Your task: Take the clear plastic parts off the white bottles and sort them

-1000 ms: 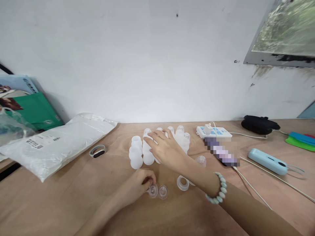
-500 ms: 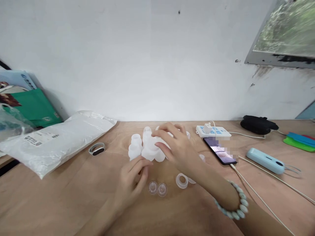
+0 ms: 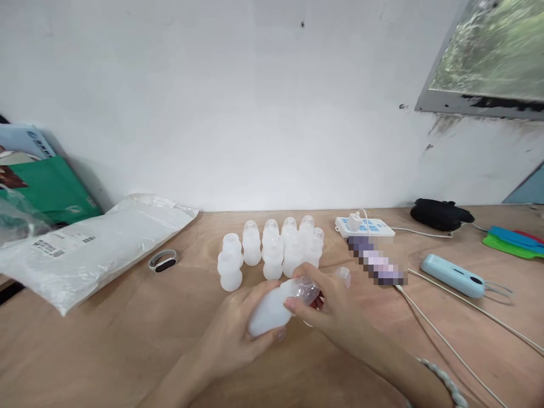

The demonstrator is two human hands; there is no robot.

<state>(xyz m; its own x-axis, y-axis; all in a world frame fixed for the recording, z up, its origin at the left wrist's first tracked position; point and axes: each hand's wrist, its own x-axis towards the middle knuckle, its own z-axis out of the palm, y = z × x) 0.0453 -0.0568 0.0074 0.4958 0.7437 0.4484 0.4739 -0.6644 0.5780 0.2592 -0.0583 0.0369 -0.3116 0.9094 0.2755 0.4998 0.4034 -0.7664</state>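
Observation:
A white baby bottle [image 3: 268, 310] lies tilted between my hands, its clear domed cap [image 3: 307, 289] pointing to the right. My left hand [image 3: 227, 328] is wrapped round the bottle's body. At the other end, the fingers and thumb of my right hand [image 3: 329, 300] grip the cap and neck. Behind them stand several white bottles with clear caps [image 3: 272, 258]. To their left are uncapped white bottles [image 3: 230, 277]. A loose clear cap [image 3: 343, 276] sits right of my right hand. Under the held bottle, a clear nipple piece [image 3: 281, 333] shows only in part.
On the left lie a white plastic parcel [image 3: 114, 226] and a grey fitness band [image 3: 163, 260]. To the right are a white power strip [image 3: 374, 228], a partly blurred phone [image 3: 376, 260], a light blue device [image 3: 453, 276], cables and a black pouch [image 3: 442, 214]. A wall stands behind.
Both hands have come back from the bottle group toward me, now with a capped baby bottle between them. The standing bottles are uncovered to view. The camera view has shifted slightly.

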